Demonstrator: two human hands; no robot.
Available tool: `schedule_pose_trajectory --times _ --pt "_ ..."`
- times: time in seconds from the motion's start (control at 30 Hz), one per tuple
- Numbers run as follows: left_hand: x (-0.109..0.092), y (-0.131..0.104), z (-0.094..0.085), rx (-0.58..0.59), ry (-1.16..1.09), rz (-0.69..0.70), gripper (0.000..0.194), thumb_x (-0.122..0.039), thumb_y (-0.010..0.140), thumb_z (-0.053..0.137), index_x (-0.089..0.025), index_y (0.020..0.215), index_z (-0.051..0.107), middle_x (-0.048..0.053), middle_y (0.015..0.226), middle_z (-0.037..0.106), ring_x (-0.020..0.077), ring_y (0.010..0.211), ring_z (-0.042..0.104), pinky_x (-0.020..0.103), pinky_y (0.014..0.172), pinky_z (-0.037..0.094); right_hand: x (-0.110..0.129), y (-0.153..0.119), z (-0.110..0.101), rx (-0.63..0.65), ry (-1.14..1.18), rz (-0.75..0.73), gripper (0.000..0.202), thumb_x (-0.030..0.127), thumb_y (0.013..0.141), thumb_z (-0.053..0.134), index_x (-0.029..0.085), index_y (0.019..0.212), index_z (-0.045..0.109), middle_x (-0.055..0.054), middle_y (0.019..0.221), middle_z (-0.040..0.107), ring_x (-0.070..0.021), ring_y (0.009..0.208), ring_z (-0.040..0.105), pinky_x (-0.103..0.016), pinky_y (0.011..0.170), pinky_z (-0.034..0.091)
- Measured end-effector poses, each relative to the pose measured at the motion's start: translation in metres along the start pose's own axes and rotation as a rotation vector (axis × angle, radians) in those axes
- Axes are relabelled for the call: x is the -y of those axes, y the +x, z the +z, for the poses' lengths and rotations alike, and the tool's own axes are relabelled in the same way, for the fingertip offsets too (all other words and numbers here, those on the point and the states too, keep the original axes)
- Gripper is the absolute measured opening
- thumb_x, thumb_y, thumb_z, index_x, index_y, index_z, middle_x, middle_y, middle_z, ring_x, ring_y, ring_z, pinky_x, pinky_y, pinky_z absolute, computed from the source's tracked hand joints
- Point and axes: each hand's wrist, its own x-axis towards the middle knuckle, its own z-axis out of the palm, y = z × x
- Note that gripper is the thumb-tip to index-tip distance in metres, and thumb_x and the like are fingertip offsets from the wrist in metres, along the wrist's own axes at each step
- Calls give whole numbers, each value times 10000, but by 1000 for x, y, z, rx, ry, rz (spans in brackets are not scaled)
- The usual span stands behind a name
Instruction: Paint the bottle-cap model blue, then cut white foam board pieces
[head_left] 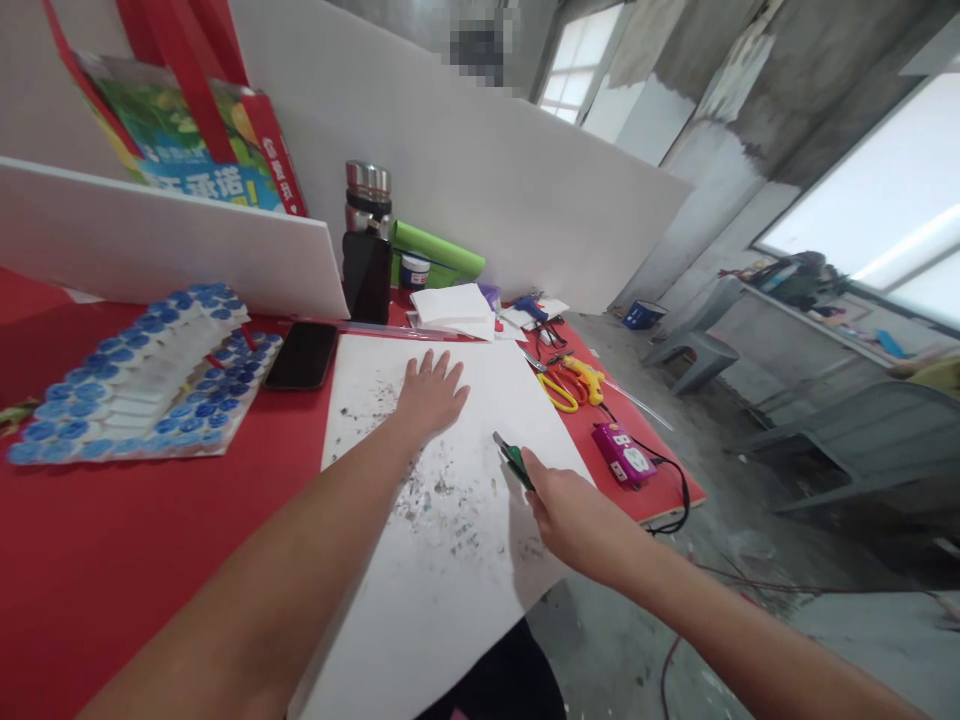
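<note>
A large white board [420, 630] lies on the red table and juts past its front edge. Dark smudges and small scraps dot its surface. My left hand [431, 397] rests flat on the far part of the board, fingers spread, holding nothing. In my right hand [559, 505] is a green utility knife [514, 462], gripped with its tip pointing away and to the left. The knife is over the board's right half; whether the blade touches the surface I cannot tell.
Left of the board are a black phone [301, 356] and a blue-and-white craft piece [142, 380]. A steel bottle [367, 185] and green roll [439, 248] stand behind. Yellow-handled scissors [559, 392], a yellow glue gun [586, 378] and a purple power socket [624, 455] lie right.
</note>
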Motion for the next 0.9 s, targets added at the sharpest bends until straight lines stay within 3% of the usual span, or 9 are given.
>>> schedule_pose_trajectory --times 0.13,0.23,0.33,0.43,0.57,0.73,0.9 --pt "-15 -14 -21 1 24 63 619 -362 1070 315 -108 1628 403 176 1762 256 351 1646 225 637 1312 176 6 2 -11 11 -34 -13 713 105 961 483 6 1641 294 -255 1202 731 -339 1076 718 -339 719 427" --pt "-37 -50 -35 -4 42 145 644 -400 1069 333 -64 1613 413 188 1746 298 310 1661 184 578 1344 120 7 1 -17 -20 -70 -58 647 96 954 478 -9 1585 386 -252 1178 739 -345 1069 729 -343 723 442" --pt "-55 -92 -30 0 53 213 698 -482 1064 340 -42 1597 440 206 1716 353 325 1654 206 571 1351 118 8 -1 -17 -52 -96 -83 605 75 937 475 -26 1533 447 -256 1163 743 -347 1090 731 -347 754 468" --pt "-60 -116 -12 0 46 197 695 -446 1066 306 -16 1595 438 227 1714 326 335 1640 251 583 1345 169 10 -2 -14 -70 -102 -73 642 61 922 482 -43 1552 416 -272 1180 737 -347 1124 726 -348 791 488" --pt "-57 -115 1 -23 40 151 683 -397 1069 254 -27 1629 384 221 1735 265 332 1644 240 602 1335 199 11 -5 -14 -81 -94 -51 602 83 946 492 -2 1540 434 -262 1205 734 -324 1145 725 -330 823 500" --pt "-58 -110 -1 -2 49 135 699 -413 1070 248 -22 1640 355 197 1748 253 312 1651 220 581 1338 189 8 -25 -13 -56 -79 -43 455 98 953 475 22 1390 573 -254 1175 737 -333 1087 736 -331 759 479" --pt "-59 -110 -1 11 59 118 696 -412 1069 248 -34 1644 348 183 1753 251 302 1655 211 574 1338 181 1 -70 12 -8 -67 -47 663 74 897 492 -11 1552 432 -248 1144 750 -341 1041 739 -355 739 451"
